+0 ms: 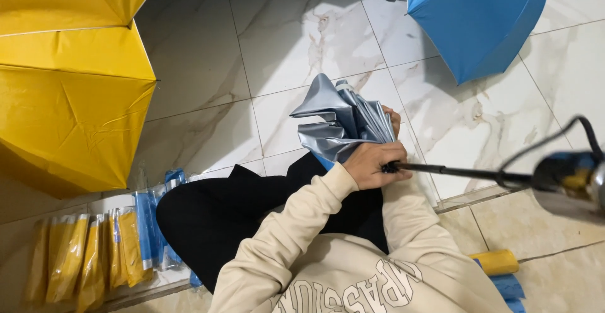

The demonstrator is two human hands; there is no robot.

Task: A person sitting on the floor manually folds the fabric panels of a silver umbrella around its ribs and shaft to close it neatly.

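Over the person's lap, the silver-lined umbrella is collapsed, its folds gathered but not yet wrapped tight. Left hand has its fingers closed around the shaft; right hand, mostly hidden, seems to clasp the fabric.

View: a single head-worn camera.
Direction: aimed steeply down at the white marble-patterned tile floor.
Range: close, the cream sweatshirt sleeves filling the lower frame.
Overlap: none, one view supplied.
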